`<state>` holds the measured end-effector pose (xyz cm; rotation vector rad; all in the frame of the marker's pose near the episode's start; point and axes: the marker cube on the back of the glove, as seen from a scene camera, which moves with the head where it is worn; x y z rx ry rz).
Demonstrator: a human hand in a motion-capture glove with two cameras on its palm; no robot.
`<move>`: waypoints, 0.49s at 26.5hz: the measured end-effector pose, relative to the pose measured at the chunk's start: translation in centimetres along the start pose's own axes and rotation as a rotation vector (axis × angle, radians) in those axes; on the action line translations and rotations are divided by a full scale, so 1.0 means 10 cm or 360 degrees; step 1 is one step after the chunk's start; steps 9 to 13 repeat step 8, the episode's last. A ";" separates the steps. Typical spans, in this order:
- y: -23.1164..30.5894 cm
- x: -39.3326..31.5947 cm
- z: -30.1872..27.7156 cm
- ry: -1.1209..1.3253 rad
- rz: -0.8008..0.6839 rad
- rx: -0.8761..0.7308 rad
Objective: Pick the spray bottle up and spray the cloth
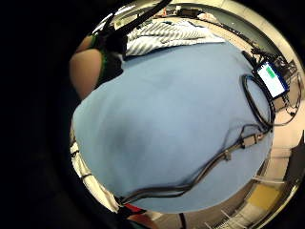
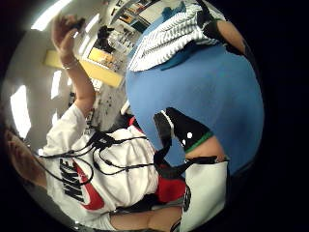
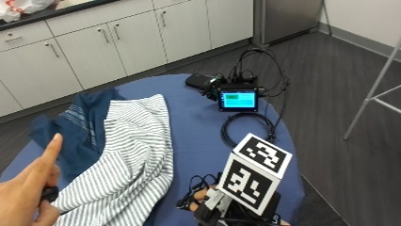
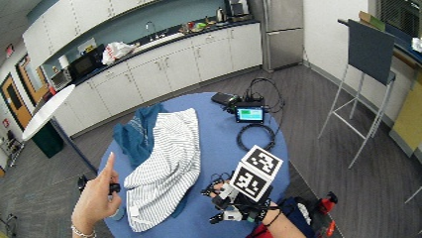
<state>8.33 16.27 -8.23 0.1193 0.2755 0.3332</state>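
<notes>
The gloved right hand (image 4: 236, 206) hovers at the blue desk's (image 4: 217, 144) near edge, fingers spread, holding nothing. The striped cloth (image 4: 165, 163) drapes toward the left edge — bare blue surface lies between them.

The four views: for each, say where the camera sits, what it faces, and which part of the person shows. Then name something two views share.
Little finger side palm view: on the right palm, facing the blue table; a bare finger shows at its edge.
Thumb side palm view: same palm, looking back at the person's white shirt and raised bare hand.
Outside view: above the table, facing the striped cloth and small screen; the right hand shows low down.
Wide outside view: higher, taking in table and kitchen.
Shared: the striped cloth appears in all four.
</notes>
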 end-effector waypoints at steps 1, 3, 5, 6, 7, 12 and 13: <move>-0.03 -0.03 0.03 -0.0010 -0.0019 -0.0002; -0.08 -0.07 0.08 -0.0026 -0.0040 -0.0005; -0.09 -0.08 0.10 -0.0035 -0.0045 -0.0010; -0.09 -0.09 0.11 -0.0036 -0.0045 -0.0012; -0.10 -0.09 0.11 -0.0037 -0.0045 -0.0013; -0.10 -0.09 0.11 -0.0037 -0.0045 -0.0014; -0.10 -0.09 0.11 -0.0037 -0.0045 -0.0014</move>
